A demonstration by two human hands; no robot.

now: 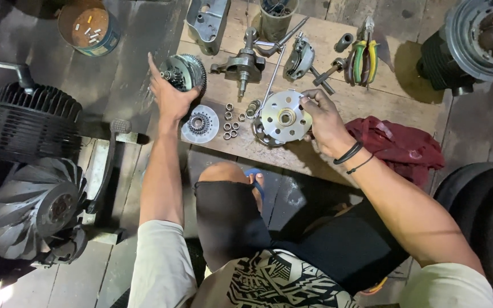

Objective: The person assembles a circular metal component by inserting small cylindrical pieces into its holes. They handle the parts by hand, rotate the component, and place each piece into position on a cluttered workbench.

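My left hand (169,94) reaches out over a wooden board (366,102) and rests against a round toothed clutch assembly (185,71), fingers spread around its near side. Just below it lies a pale round plate with a small gear in its middle (199,124). My right hand (323,120) grips the right rim of a shiny round metal disc with holes (283,118), which sits on a drum-like part. Several small metal rings (232,120) lie between the two hands.
On the board lie a crank piece (241,64), a long rod (272,80), a metal bracket (299,57), green-yellow pliers (363,60) and a dark red rag (397,145). A finned engine with a fan (32,171) stands left, another engine part (475,43) top right, a can (88,27) top left.
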